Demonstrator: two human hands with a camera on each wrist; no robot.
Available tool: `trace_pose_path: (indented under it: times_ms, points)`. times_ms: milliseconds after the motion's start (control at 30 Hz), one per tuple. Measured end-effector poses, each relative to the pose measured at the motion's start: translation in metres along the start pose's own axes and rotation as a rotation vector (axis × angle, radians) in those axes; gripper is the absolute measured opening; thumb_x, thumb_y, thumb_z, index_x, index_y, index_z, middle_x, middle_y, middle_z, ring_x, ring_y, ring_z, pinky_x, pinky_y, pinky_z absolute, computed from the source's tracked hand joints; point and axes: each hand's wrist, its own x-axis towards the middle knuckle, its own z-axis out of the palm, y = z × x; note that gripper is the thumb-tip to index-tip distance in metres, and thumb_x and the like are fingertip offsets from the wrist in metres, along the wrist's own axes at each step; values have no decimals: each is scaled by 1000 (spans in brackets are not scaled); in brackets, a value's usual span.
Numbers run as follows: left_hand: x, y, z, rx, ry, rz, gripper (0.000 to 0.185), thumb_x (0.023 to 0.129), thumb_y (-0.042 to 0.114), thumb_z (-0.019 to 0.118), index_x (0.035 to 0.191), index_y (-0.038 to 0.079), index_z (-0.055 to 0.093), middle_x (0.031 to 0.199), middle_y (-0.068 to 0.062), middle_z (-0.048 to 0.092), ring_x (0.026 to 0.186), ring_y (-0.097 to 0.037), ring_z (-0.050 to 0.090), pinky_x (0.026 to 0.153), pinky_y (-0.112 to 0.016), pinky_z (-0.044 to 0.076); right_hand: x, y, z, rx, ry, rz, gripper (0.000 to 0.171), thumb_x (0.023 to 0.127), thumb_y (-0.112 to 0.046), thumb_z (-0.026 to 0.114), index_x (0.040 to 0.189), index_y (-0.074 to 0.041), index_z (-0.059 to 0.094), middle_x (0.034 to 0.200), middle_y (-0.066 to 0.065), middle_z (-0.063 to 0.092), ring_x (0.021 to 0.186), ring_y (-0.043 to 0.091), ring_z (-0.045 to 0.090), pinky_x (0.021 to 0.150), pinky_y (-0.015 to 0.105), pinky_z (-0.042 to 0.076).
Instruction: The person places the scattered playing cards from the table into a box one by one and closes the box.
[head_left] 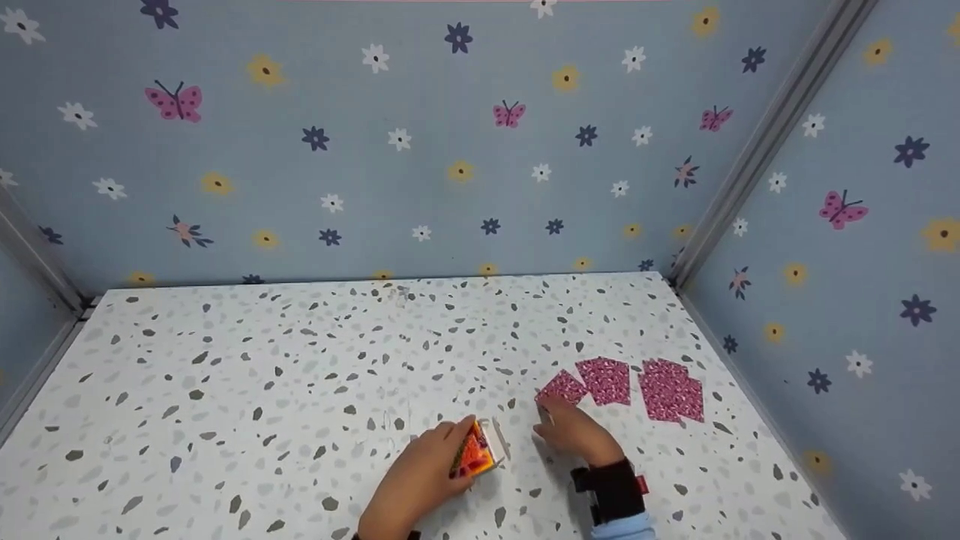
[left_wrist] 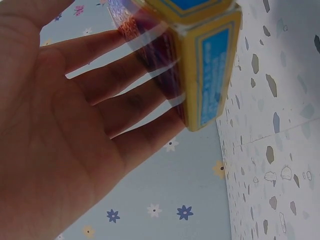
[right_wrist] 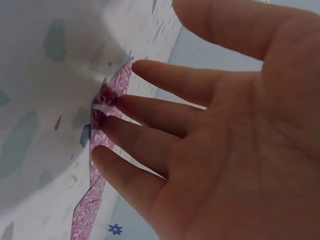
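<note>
- Pink speckled card (head_left: 562,386) lies right of centre in the lower half of the head frame, partly under the fingertips of our right hand (head_left: 576,435).
- Two overlapping clusters sit just beside it: the middle cards (head_left: 604,381) and, farther right, the right-hand cards (head_left: 670,390).
- Our left hand (head_left: 424,465) grips the small printed box (head_left: 471,451) at lower centre between fingers and thumb, its flap (head_left: 501,439) sticking out towards the right.
- Our right hand's fingers are nearly straight and spread, tips on the card, with the thumb well away from it; we see no pinch.
- We judge the step in hand to be handling that leftmost card on the speckled table (head_left: 262,450) while we steady the box. Next, we think, calls for one fingertip to catch an edge, since a flat card offers little to grip.
- Only the head view shows the flap and both clusters laid out; only the left wrist view shows the box's blue panel (left_wrist: 212,75), too blurred for us to read.
- The right wrist view alone shows our palm and dark patches beneath two fingertips.
</note>
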Motion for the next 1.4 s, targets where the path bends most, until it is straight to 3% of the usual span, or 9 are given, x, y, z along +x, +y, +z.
trace_pose_path:
  times_ms: [300, 400, 500, 600, 700, 833, 967, 1200, 1400]
  points:
    - [1, 1, -2, 4, -4, -4, 72, 80, 33, 71, 140, 6, 40, 123, -13, 57, 110, -31, 56, 96, -47, 45, -12, -11, -11, -16, -138, -63, 50, 91, -21, 57, 136, -1, 45, 136, 21, 49, 126, 40, 45, 105, 56, 35]
    - [2, 2, -3, 8, -1, 1, 72, 80, 33, 71, 140, 6, 40, 123, -13, 57, 109, -30, 56, 95, -46, 46, -10, -7, -13, -20, -76, -114, 38, 91, -17, 56, 125, 0, 53, 122, 20, 59, 114, 37, 54, 97, 54, 43]
    - [2, 2, -3, 4, -7, -2, 73, 80, 33, 71, 140, 6, 40, 123, -13, 57, 109, -30, 56, 96, -46, 46, -4, 0, -14, -16, 50, -150, 25, 89, -8, 56, 113, 2, 58, 109, 19, 62, 105, 36, 57, 92, 52, 46]
    - [2, 3, -2, 0, -10, -3, 73, 79, 32, 72, 140, 6, 41, 123, -13, 56, 109, -31, 56, 96, -47, 45, 1, 9, -14, 3, 132, -143, 29, 86, 1, 57, 114, 7, 56, 114, 24, 58, 110, 41, 53, 97, 53, 42]
    - [1, 3, -1, -2, -9, -8, 73, 79, 31, 73, 139, 6, 41, 123, -13, 56, 110, -32, 56, 96, -48, 45, 3, 17, -12, 6, 110, -128, 43, 83, 6, 55, 125, 7, 50, 134, 29, 45, 128, 46, 37, 109, 56, 29]
    - [1, 2, 1, 4, 1, -2, 72, 79, 30, 73, 139, 6, 42, 123, -12, 57, 109, -32, 57, 95, -47, 45, 5, 22, -9, -68, 9, -102, 52, 83, 4, 55, 134, -3, 47, 148, 21, 32, 138, 48, 18, 111, 63, 13]
    - [1, 0, 4, 13, 14, 8, 72, 77, 28, 73, 138, 5, 43, 121, -12, 58, 106, -31, 58, 93, -46, 47, 7, 23, -7, -157, -16, -62, 57, 82, 5, 55, 136, -10, 47, 149, 12, 35, 139, 46, 17, 110, 66, 6]
    - [2, -3, 6, 16, 20, 14, 72, 76, 28, 74, 138, 6, 43, 119, -11, 58, 103, -29, 58, 90, -44, 48, 8, 26, -7, -262, 104, -34, 57, 74, 8, 58, 128, -8, 52, 133, 12, 49, 121, 42, 40, 106, 60, 21]
    - [3, -2, 5, 5, 10, 10, 73, 75, 26, 74, 138, 5, 43, 120, -12, 58, 102, -29, 58, 90, -44, 48, 10, 26, -8, -272, 154, 7, 47, 72, -2, 70, 116, -4, 56, 117, 16, 52, 106, 38, 42, 97, 56, 30]
